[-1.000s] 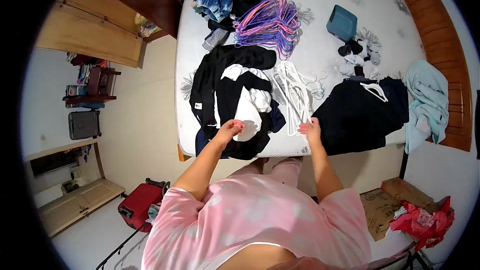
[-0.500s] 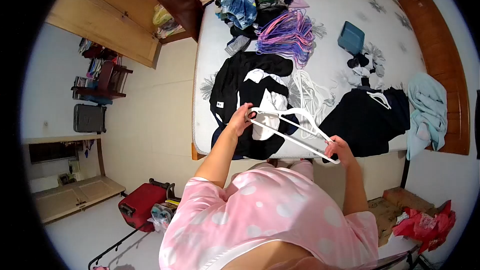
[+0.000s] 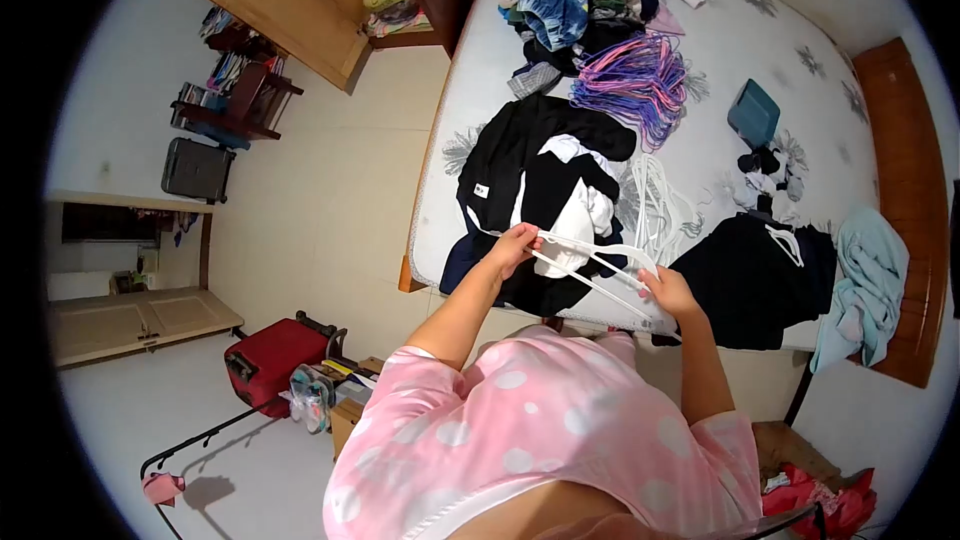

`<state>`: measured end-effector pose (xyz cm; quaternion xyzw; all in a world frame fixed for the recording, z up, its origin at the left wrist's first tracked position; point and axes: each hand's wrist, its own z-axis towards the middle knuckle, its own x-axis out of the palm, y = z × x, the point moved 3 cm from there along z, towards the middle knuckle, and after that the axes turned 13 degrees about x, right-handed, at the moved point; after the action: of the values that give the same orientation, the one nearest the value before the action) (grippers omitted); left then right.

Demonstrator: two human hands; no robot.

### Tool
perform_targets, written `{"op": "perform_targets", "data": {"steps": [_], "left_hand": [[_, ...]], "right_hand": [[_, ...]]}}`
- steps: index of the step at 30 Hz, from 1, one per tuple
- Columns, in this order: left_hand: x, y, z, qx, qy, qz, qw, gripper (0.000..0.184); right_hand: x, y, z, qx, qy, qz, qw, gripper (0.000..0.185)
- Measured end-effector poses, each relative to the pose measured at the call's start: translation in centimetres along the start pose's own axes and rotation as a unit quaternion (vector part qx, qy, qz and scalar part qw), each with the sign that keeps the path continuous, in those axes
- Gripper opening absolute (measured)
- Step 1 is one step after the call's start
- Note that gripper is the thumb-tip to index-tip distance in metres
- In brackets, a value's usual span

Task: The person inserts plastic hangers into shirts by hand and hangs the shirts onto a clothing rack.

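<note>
A white hanger (image 3: 598,283) is stretched between my two hands near the bed's front edge. My left hand (image 3: 514,249) grips its left end, above a heap of black and white clothes (image 3: 545,180). My right hand (image 3: 668,292) is closed round the hanger's right side, beside the folded black clothes (image 3: 735,280). Further white hangers (image 3: 657,205) lie on the bed between the heap and the black clothes. Behind them is a pile of purple and pink hangers (image 3: 632,85).
Mixed clothes (image 3: 560,0) are piled at the bed's far left. A teal container (image 3: 753,113) stands on the mattress, with small black and white garments (image 3: 765,172) near it. A light blue cloth (image 3: 865,270) hangs at the right. A red suitcase (image 3: 275,365) is on the floor.
Both hands have closed on a white hanger and lifted it off the bed, then shifted slightly with it. The view has turned, so the bed appears further right.
</note>
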<state>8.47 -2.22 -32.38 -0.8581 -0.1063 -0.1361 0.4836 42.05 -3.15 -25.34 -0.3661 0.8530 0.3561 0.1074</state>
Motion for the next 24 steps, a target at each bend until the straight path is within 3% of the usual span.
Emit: {"op": "perform_targets", "data": {"steps": [4,7,10,11,12,13,14,16,18,20,22,23,24], "left_hand": [[1.1,-0.7,-1.0,-0.022,0.009,0.015,1.000,0.013],[1.6,0.3,0.5,-0.014,0.062,0.022,0.998,0.013],[0.5,1.0,3.0,0.133,0.093,0.068,0.984,0.015],[-1.6,3.6,5.9,0.218,0.062,0.075,0.971,0.019],[-4.8,6.0,9.0,0.262,-0.018,0.288,0.921,0.025],[-8.4,9.8,11.7,0.305,-0.108,0.463,0.825,0.026],[-10.8,11.8,13.1,0.334,-0.193,0.614,0.688,0.028],[-12.7,11.6,12.4,0.219,-0.162,0.657,0.703,0.032],[-11.2,7.6,7.9,0.036,-0.089,0.620,0.779,0.036],[-16.2,12.9,11.9,0.171,-0.058,0.717,0.673,0.040],[-17.7,12.3,12.2,0.234,-0.157,0.574,0.769,0.033],[-15.1,7.6,9.3,0.221,-0.231,0.493,0.809,0.021],[-15.2,5.9,8.7,0.230,-0.256,0.465,0.816,0.019]], "right_hand": [[1.4,-2.2,0.4,-0.024,0.044,0.092,0.994,0.040],[1.4,-0.3,-2.0,-0.036,0.063,0.244,0.967,0.032],[1.4,-1.0,-2.2,-0.055,0.028,0.238,0.969,0.024],[1.1,-0.8,-2.6,-0.049,0.012,0.237,0.970,0.024],[0.6,-0.4,-3.4,-0.043,-0.005,0.235,0.971,0.024],[0.1,-0.2,-3.9,-0.037,-0.023,0.233,0.972,0.023],[-0.1,-0.6,-3.9,-0.032,-0.023,0.256,0.966,0.023],[-0.6,-2.1,-3.9,-0.023,-0.023,0.302,0.953,0.022],[-1.0,-3.6,-4.3,-0.005,-0.048,0.281,0.959,0.022],[-1.4,-3.9,-5.1,0.021,-0.061,0.298,0.952,0.023],[-2.0,-4.1,-5.5,0.024,-0.074,0.304,0.949,0.023],[-2.2,-4.5,-5.4,0.021,-0.079,0.311,0.947,0.023],[-2.4,-4.7,-5.3,0.017,-0.083,0.318,0.944,0.024]]}}
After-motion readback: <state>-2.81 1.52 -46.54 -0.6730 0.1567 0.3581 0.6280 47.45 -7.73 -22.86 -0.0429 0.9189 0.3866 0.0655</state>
